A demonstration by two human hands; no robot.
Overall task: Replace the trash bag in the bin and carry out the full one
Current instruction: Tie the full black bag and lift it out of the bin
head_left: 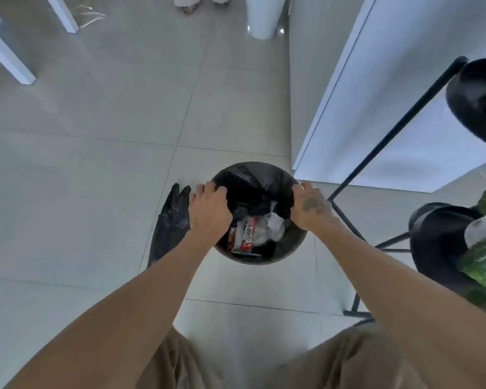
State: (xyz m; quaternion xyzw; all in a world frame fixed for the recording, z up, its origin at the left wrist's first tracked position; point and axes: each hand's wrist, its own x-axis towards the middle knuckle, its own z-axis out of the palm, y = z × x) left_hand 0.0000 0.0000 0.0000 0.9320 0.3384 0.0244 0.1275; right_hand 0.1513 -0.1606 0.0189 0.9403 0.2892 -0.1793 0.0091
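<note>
Trash bag (pixel 253 178) is gripped at its rim by your left hand (pixel 209 209) and right hand (pixel 310 204), a flat black bag (pixel 169 220) lying beside the bin (pixel 264 261), a plant stand (pixel 390 141) close right.

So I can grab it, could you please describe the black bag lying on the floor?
Find the round bin on the tiled floor, beside the black plant stand. Left of it lies the black bag, flat and crumpled; unlike the bin's liner, it holds no rubbish.
</note>
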